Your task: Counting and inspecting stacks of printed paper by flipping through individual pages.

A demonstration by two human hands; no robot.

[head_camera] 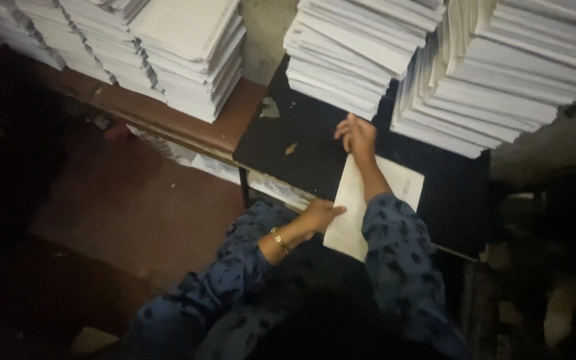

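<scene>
Left hand point(319, 215) pinches the near-left edge of a folded paper sheet point(351, 213) overhanging the black table point(301, 157). Right hand point(357, 135) lies open at its far edge, just below a paper stack point(355, 53), bare tabletop leftward.

We see a black table point(301, 143) carrying the paper; a folded white sheet set point(395, 183) lies flat on it where our hands grip it, its near edge overhanging the table's front; just beyond that grip a tall stack of white sheets point(355, 53) stands on the black top; to the right of the grip a second, taller stack point(495, 87) stands, leaning a little; a small torn scrap point(291, 148) lies left of the grip; further left a brown bench point(188, 120) bears more white stacks point(168, 53); below it lies the reddish floor point(135, 207).
</scene>
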